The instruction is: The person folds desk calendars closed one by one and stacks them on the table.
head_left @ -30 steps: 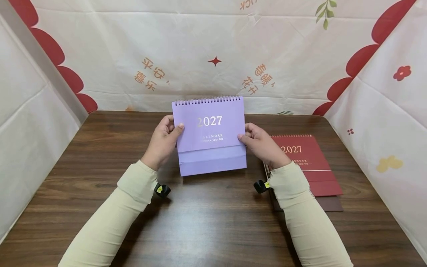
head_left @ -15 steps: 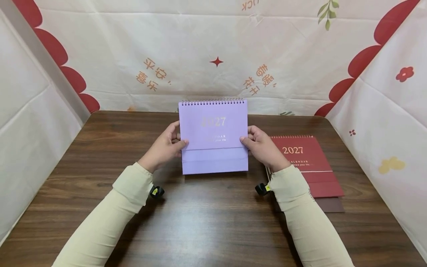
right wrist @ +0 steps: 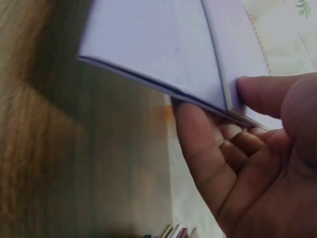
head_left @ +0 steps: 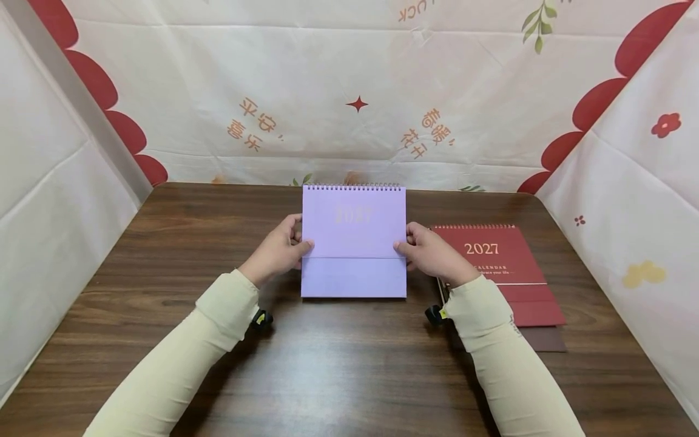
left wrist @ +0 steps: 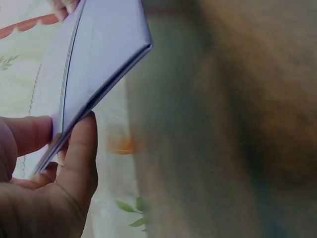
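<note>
A purple spiral-bound desk calendar (head_left: 354, 240) faces me near the middle of the table, its wire coil along the top edge and 2027 faintly legible on the cover. My left hand (head_left: 276, 252) pinches its left edge, thumb in front and fingers behind. On the opposite edge my right hand (head_left: 434, 252) holds it the same way. Both wrist views show the purple calendar (left wrist: 99, 64) between thumb and curled fingers, with the board's lower edge apart from the blurred tabletop. The backs of the fingers are partly hidden behind it in the head view.
A red 2027 calendar (head_left: 524, 303) lies on the wooden table (head_left: 327, 376) at the right, partly covered by my right forearm. White printed cloth (head_left: 306, 73) stands behind the table and along both sides.
Both hands have lowered the purple calendar and shifted it slightly right. Its tilt has straightened so that it now sits level. The red calendar has stayed on the table.
</note>
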Action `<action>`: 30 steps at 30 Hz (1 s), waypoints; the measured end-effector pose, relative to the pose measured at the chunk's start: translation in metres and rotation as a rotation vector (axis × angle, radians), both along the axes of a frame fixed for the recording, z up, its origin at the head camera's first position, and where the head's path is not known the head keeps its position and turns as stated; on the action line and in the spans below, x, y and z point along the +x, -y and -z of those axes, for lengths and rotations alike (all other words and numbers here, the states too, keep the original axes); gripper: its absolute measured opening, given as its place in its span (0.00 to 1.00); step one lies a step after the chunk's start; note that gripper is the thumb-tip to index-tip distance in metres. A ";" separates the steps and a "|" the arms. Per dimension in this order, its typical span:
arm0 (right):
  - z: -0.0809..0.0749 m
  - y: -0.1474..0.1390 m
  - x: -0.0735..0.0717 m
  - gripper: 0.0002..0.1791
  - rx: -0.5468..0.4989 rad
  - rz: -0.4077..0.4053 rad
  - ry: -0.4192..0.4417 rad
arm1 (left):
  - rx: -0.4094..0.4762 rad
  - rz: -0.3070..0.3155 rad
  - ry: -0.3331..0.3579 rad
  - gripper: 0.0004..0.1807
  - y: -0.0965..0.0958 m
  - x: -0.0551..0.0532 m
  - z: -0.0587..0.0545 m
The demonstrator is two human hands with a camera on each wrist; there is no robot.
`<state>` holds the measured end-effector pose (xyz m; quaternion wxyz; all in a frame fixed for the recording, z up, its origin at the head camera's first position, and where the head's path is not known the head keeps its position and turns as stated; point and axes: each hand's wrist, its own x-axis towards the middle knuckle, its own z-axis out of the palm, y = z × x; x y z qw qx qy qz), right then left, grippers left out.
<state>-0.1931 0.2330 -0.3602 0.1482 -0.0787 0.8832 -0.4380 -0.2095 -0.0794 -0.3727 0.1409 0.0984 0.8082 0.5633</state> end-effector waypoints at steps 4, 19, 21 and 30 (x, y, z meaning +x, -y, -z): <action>0.009 -0.001 -0.002 0.10 0.038 -0.026 0.039 | -0.054 0.017 0.077 0.29 -0.003 -0.002 0.010; 0.029 0.004 -0.010 0.12 0.284 -0.049 0.059 | -0.476 0.104 0.041 0.23 -0.006 -0.009 0.017; 0.028 0.005 -0.010 0.14 0.294 -0.049 0.073 | -0.505 0.113 0.047 0.23 -0.006 -0.009 0.014; 0.021 0.002 -0.013 0.16 0.400 -0.148 0.046 | -0.609 0.197 0.074 0.25 -0.006 -0.016 0.007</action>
